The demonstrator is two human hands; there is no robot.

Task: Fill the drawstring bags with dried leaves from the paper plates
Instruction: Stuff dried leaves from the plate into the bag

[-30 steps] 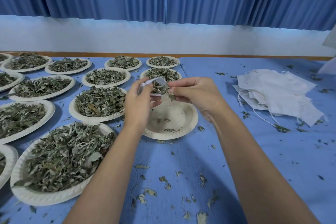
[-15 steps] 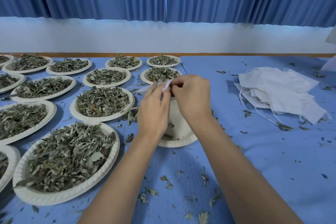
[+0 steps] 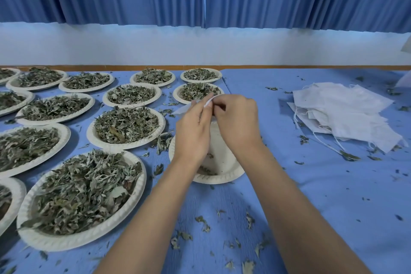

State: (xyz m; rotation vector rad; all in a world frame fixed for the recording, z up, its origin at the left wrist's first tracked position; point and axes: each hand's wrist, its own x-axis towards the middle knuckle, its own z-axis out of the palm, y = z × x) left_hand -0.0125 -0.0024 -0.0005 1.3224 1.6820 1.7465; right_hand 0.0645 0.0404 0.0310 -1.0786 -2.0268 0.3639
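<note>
A small white drawstring bag (image 3: pixel 216 142) hangs between my hands over a nearly empty paper plate (image 3: pixel 224 177). My left hand (image 3: pixel 193 131) grips the bag's top edge from the left, and my right hand (image 3: pixel 236 121) pinches the top from the right, with fingers curled. A white strip of the bag's rim (image 3: pixel 209 101) sticks up between the fingers. My hands hide most of the bag's mouth, so its contents are out of sight. Several paper plates heaped with dried leaves (image 3: pixel 89 191) cover the left side of the blue table.
A pile of empty white drawstring bags (image 3: pixel 342 113) lies at the right. Loose leaf bits (image 3: pixel 222 238) are scattered over the blue tablecloth (image 3: pixel 333 207) in front of the plate. A white wall and blue curtains stand behind the table.
The bag's mouth, open with leaves visible a second ago, is now pinched together by both hands. My hands have come closer together and moved slightly right over the nearly empty plate.
</note>
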